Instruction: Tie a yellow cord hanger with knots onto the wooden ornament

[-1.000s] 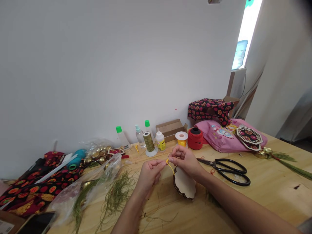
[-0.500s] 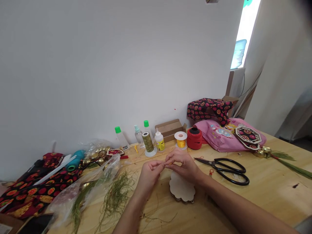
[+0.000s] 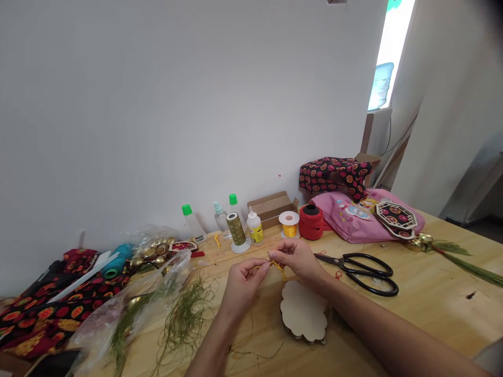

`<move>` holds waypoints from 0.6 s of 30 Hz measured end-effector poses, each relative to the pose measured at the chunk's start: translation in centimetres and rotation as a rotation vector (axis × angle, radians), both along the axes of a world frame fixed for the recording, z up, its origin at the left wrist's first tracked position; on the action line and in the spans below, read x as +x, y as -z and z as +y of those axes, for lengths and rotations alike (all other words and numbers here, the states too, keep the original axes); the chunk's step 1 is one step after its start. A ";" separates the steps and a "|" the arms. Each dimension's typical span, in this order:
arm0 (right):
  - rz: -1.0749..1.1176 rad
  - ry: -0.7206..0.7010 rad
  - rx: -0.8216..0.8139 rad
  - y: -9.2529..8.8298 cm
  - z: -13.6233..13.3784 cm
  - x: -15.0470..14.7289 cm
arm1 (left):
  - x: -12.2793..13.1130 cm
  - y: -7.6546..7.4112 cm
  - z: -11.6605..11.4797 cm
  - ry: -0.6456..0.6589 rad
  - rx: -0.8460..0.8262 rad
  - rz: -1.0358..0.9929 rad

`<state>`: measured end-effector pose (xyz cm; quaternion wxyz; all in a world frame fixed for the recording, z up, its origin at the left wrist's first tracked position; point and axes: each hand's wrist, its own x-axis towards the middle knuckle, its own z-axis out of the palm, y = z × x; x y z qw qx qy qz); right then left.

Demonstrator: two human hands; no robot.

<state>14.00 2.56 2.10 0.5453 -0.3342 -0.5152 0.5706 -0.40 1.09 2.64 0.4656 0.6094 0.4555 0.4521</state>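
Between my two hands runs a thin yellow cord (image 3: pixel 280 268). My left hand (image 3: pixel 247 277) pinches it between thumb and forefinger, and my right hand (image 3: pixel 295 260) grips it close by with its fingertips. The cord leads down to the top of a pale wooden plaque (image 3: pixel 304 313) with a scalloped edge. That plaque lies just below my right hand, and a small loop sticks out at its lower edge. Right of my right hand are black-handled scissors (image 3: pixel 359 269), lying partly spread on the wooden table (image 3: pixel 271 361).
Spools of olive thread (image 3: pixel 236 230), yellow cord (image 3: pixel 290 226) and red thread (image 3: pixel 311 222) stand at the back beside a glue bottle (image 3: pixel 255 228). Loose green threads (image 3: pixel 183 314) and a plastic bag (image 3: pixel 118 309) lie left. A pink pouch (image 3: pixel 338 217) sits right.
My fingertips have drawn slightly apart, showing more of the yellow cord. The wooden plaque has shifted right and down, and more of it shows.
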 end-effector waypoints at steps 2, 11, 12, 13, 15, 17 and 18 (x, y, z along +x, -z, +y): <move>0.040 -0.029 -0.061 -0.1 0.0 0.1 | -0.1 -0.1 0.1 -0.087 -0.013 -0.030; 0.060 -0.219 -0.212 0.0 -0.4 0.1 | -0.2 -0.4 0.3 -0.152 0.000 -0.081; 0.053 -0.231 -0.214 0.0 -0.4 0.1 | -0.2 -0.4 0.2 -0.136 0.008 -0.085; 0.044 -0.244 -0.210 0.1 -0.4 0.1 | -0.2 -0.4 0.2 -0.120 0.017 -0.088; 0.023 -0.270 -0.198 0.2 -0.4 0.2 | -0.1 -0.4 0.3 -0.094 0.039 -0.088; -0.010 -0.296 -0.187 0.2 -0.4 0.2 | -0.2 -0.3 0.4 -0.076 0.070 -0.087; -0.028 -0.305 -0.185 0.2 -0.5 0.2 | -0.2 -0.2 0.4 -0.073 0.085 -0.091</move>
